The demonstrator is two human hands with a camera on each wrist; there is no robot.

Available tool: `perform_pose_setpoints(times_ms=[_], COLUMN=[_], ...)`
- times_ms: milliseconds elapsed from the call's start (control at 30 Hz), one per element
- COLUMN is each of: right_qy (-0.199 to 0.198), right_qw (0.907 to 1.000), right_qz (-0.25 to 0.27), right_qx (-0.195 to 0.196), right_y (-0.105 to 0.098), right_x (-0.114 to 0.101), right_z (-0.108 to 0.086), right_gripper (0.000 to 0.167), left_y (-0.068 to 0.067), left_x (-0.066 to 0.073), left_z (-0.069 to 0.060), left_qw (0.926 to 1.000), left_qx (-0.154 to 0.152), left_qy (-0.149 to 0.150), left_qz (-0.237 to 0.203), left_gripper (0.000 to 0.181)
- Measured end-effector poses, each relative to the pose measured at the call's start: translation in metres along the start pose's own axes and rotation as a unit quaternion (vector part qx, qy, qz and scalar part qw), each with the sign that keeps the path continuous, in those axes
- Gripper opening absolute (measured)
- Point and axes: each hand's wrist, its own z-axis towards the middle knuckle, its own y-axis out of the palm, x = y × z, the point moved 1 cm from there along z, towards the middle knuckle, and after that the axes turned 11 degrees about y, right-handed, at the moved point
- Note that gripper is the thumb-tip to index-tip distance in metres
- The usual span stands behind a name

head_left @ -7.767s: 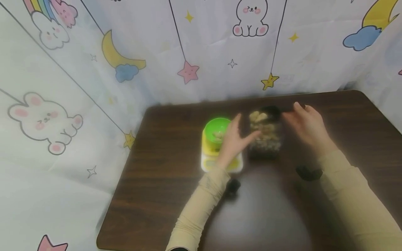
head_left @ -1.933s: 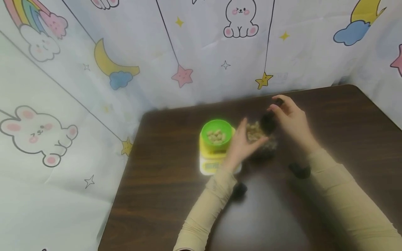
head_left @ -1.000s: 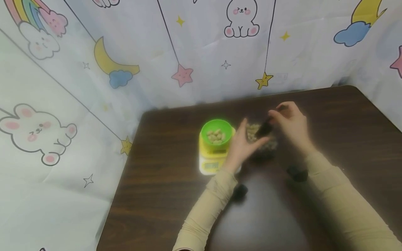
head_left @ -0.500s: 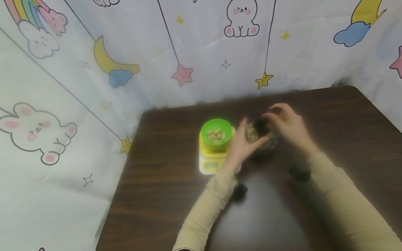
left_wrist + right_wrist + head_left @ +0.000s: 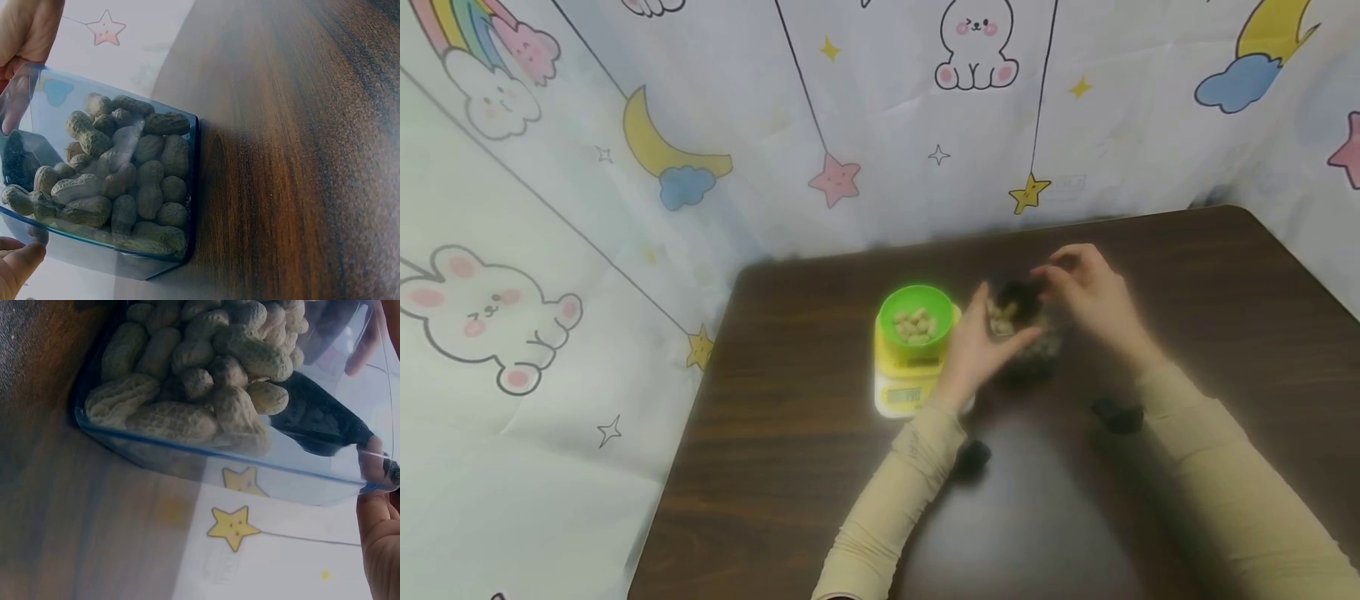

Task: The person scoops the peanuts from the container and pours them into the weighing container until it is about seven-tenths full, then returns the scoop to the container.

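Note:
A clear box of unshelled peanuts (image 5: 150,181) stands on the wooden table. My left hand (image 5: 976,354) holds its near left side, thumb and fingers spread around it. My right hand (image 5: 1097,304) pinches the handle of a black scoop (image 5: 319,415) at the box's rim. The scoop's dark head (image 5: 1018,302) is inside the box, tilted down by the peanuts; whether it carries any is hard to tell. Left of the box, a green bowl (image 5: 917,293) with several peanuts sits on a yellow and white scale (image 5: 895,379), whose digits are blurred.
The brown table (image 5: 760,467) has its back edge against a white curtain (image 5: 895,108) printed with bears, stars and moons. Small dark objects (image 5: 973,458) (image 5: 1117,415) show beside the two forearms.
Since the earliest frame, the bowl's peanuts have increased and the scoop has come into the box. Lately the scoop has dipped lower and left with my right hand; my left hand has stayed put.

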Motion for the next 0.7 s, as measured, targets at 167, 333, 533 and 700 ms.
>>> perform_pose_setpoints(times_ms=[167, 333, 533, 700], right_qy=[0.037, 0.077, 0.101, 0.063], right_qw=[0.9991, 0.9953, 0.9902, 0.9929], right_qz=[0.02, 0.056, 0.092, 0.095], right_qx=[-0.004, -0.015, -0.028, -0.036], right_y=[-0.0001, 0.0004, 0.0023, 0.0032], right_x=[-0.0009, -0.0013, 0.0031, 0.0017], right_z=[0.0051, 0.0081, 0.0081, 0.0051], right_gripper=[0.038, 0.038, 0.036, 0.03], left_y=[-0.0009, -0.0008, 0.0011, 0.0007], left_x=[-0.0004, -0.0008, -0.0017, -0.0014], left_z=[0.0003, -0.0001, -0.0002, 0.0002], left_qw=[0.9999, 0.9998, 0.9999, 1.0], left_qx=[0.004, 0.002, 0.003, 0.004], left_qy=[0.005, 0.008, 0.011, 0.004], left_qz=[0.013, 0.017, 0.007, 0.001], left_gripper=[0.106, 0.105, 0.103, 0.103])
